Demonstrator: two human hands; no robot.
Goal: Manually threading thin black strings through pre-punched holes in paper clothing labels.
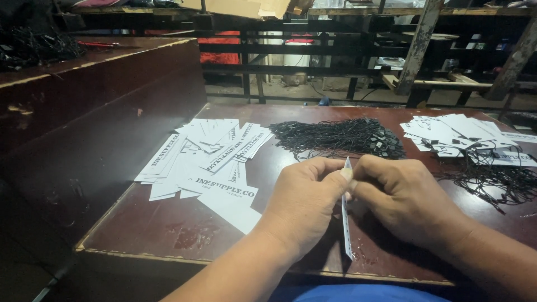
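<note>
Both hands pinched together on a thin white paper tag (pixel 347 223), held edge-on over the dark red wooden table (pixel 168 229); left hand (pixel 302 204) and right hand (pixel 400 196) grip its top, prob to steady it; loose pile of white printed cards (pixel 204 162) left of tag; tangled black string bundle (pixel 338 137) beyond tag, glossy cords w/ small clasps; 2nd white card stack (pixel 453 134) far right.

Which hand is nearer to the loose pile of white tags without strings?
Left. The left hand sits just right of the white tags; the right hand is farther right, beyond the held tag.

The head camera looks down and forward, close over the dark red table (pixel 168 223). Shelving (pixel 313 45) stands well beyond the table.
</note>
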